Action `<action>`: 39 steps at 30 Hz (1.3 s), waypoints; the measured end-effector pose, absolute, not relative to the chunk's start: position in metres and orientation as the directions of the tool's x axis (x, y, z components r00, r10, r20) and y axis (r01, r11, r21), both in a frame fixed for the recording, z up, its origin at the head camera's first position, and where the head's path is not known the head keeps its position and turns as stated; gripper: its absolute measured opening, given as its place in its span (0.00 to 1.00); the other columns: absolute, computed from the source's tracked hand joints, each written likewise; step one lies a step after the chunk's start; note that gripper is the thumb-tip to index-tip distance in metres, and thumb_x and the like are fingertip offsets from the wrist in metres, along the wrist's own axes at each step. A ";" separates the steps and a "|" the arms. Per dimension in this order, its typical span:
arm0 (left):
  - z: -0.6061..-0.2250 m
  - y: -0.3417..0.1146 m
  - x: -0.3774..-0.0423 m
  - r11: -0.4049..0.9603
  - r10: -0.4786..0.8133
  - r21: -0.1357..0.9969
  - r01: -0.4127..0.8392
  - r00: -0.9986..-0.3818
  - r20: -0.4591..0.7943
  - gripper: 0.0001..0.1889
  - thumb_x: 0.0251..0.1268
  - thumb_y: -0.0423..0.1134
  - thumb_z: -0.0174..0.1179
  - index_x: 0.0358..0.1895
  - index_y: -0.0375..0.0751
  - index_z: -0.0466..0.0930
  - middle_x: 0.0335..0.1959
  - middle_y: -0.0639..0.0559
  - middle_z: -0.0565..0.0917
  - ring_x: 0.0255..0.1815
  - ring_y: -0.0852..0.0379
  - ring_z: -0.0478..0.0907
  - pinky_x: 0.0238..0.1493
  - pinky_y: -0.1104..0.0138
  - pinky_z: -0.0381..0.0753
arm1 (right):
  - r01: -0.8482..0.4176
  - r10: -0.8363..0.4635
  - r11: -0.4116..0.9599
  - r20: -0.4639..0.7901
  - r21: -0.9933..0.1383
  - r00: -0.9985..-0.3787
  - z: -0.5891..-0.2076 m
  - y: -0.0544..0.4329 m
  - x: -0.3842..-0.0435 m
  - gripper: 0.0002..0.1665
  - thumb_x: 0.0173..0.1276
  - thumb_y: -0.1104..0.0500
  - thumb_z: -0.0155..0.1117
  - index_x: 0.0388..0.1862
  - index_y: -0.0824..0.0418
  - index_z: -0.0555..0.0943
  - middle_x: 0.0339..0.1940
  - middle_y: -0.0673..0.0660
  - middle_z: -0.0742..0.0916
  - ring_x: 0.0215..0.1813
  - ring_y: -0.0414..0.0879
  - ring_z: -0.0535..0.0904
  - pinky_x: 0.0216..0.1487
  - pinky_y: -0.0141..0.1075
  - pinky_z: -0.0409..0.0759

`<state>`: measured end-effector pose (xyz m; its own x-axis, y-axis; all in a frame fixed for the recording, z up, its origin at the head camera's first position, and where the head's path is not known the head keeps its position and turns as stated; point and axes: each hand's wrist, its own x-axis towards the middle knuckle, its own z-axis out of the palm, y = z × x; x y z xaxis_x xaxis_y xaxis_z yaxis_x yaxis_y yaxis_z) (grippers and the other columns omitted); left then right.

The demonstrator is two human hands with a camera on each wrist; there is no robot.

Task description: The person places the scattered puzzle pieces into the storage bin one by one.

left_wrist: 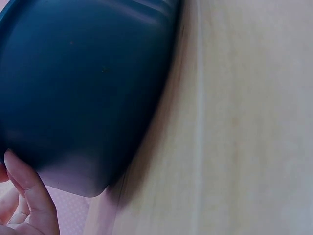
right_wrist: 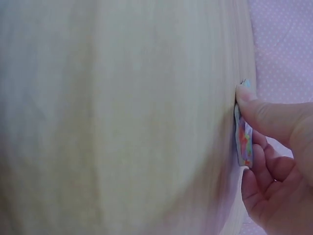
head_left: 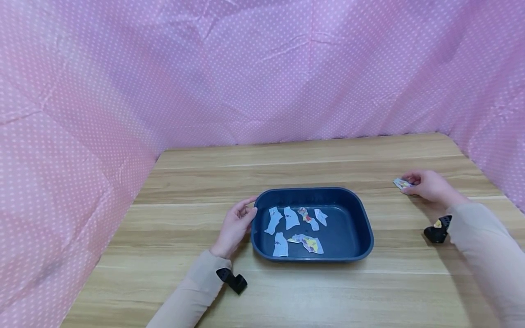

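Note:
A dark blue rectangular tray [head_left: 357, 246] with rounded corners sits on the table. Several irregular, flat puzzle pieces [head_left: 291, 218] lie apart on its left and middle floor, mostly pale blue, some printed in yellow, purple and red. At the tray's left rim, my left hand [head_left: 235, 228] holds on with thumb and fingers; the left wrist view has the thumb [left_wrist: 29, 186] against the outer wall. Off to the right of the tray, my right hand [head_left: 428, 186] pinches a colourful puzzle piece [right_wrist: 244, 142] between thumb and fingers, close over the wood. The fingers partly cover that piece.
The wood-grain table [head_left: 197, 182] runs back to a pink, white-dotted cloth [head_left: 262, 82] that hangs behind it and along both sides. Each wrist carries a small black camera [head_left: 233, 280]. Bare wood separates the tray from my right hand.

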<state>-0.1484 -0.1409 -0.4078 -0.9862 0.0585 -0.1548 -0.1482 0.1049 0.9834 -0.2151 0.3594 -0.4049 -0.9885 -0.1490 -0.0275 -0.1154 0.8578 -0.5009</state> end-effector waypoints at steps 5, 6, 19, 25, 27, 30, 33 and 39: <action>-0.408 -0.141 -0.149 0.109 0.056 0.983 -0.148 -0.986 -0.154 0.17 0.69 0.36 0.54 0.60 0.47 0.75 0.31 0.47 0.76 0.26 0.56 0.69 0.28 0.70 0.70 | -0.119 -0.146 0.874 -0.019 -0.471 -0.989 -0.405 0.359 -0.215 0.27 0.57 0.57 0.70 0.49 0.75 0.77 0.37 0.67 0.83 0.35 0.42 0.74 0.36 0.33 0.70; -0.408 -0.141 -0.149 0.110 0.056 0.983 -0.147 -0.987 -0.154 0.17 0.69 0.36 0.54 0.60 0.47 0.75 0.31 0.47 0.76 0.26 0.56 0.69 0.28 0.70 0.70 | -0.120 -0.147 0.876 -0.022 -0.466 -0.989 -0.405 0.360 -0.215 0.27 0.57 0.57 0.70 0.49 0.75 0.77 0.37 0.67 0.83 0.35 0.44 0.75 0.37 0.34 0.70; -0.409 -0.139 -0.148 0.092 0.060 0.989 -0.120 -0.990 -0.126 0.17 0.70 0.33 0.53 0.60 0.44 0.74 0.28 0.50 0.74 0.22 0.58 0.67 0.25 0.70 0.67 | -0.086 -0.125 0.880 -0.053 -0.468 -0.991 -0.399 0.356 -0.210 0.25 0.61 0.55 0.67 0.51 0.70 0.78 0.38 0.62 0.80 0.36 0.46 0.73 0.35 0.35 0.69; -0.408 -0.139 -0.148 0.094 0.051 0.987 -0.133 -0.989 -0.138 0.17 0.70 0.34 0.53 0.60 0.47 0.75 0.29 0.50 0.74 0.22 0.58 0.67 0.25 0.70 0.67 | -0.095 -0.140 0.881 -0.065 -0.464 -0.988 -0.395 0.353 -0.209 0.20 0.63 0.58 0.64 0.50 0.69 0.79 0.36 0.60 0.82 0.35 0.45 0.74 0.34 0.34 0.70; -0.409 -0.139 -0.148 0.095 0.049 0.987 -0.129 -0.990 -0.134 0.17 0.70 0.34 0.53 0.60 0.46 0.75 0.29 0.50 0.75 0.22 0.58 0.67 0.25 0.70 0.67 | -0.100 -0.149 0.881 -0.070 -0.462 -0.986 -0.394 0.352 -0.209 0.19 0.63 0.59 0.63 0.49 0.70 0.79 0.35 0.60 0.82 0.36 0.46 0.74 0.35 0.35 0.70; -0.409 -0.139 -0.149 0.099 0.047 0.987 -0.127 -0.990 -0.132 0.17 0.70 0.34 0.53 0.60 0.45 0.74 0.29 0.50 0.76 0.22 0.58 0.68 0.25 0.70 0.68 | -0.102 -0.158 0.879 -0.084 -0.465 -0.984 -0.393 0.352 -0.208 0.18 0.63 0.60 0.63 0.49 0.71 0.79 0.34 0.59 0.82 0.35 0.45 0.74 0.34 0.34 0.71; -0.409 -0.139 -0.149 0.109 0.045 0.986 -0.130 -0.990 -0.135 0.17 0.70 0.34 0.53 0.60 0.45 0.74 0.29 0.49 0.76 0.22 0.58 0.68 0.25 0.70 0.68 | -0.097 -0.161 0.874 -0.095 -0.476 -0.982 -0.392 0.352 -0.207 0.19 0.64 0.60 0.63 0.50 0.71 0.78 0.34 0.59 0.82 0.34 0.44 0.74 0.32 0.34 0.71; -0.408 -0.139 -0.148 0.118 0.041 0.984 -0.136 -0.989 -0.142 0.17 0.70 0.34 0.52 0.60 0.47 0.74 0.30 0.48 0.75 0.23 0.57 0.68 0.26 0.70 0.69 | -0.081 -0.150 0.868 -0.103 -0.489 -0.983 -0.389 0.349 -0.205 0.23 0.65 0.57 0.63 0.54 0.70 0.77 0.36 0.58 0.82 0.33 0.38 0.73 0.31 0.31 0.72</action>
<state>-0.1481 -0.1387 -0.4083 -0.9891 0.0408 -0.1417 -0.1361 0.1177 0.9837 -0.2051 0.3490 -0.3895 -0.9833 -0.1496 -0.1034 -0.0807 0.8684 -0.4893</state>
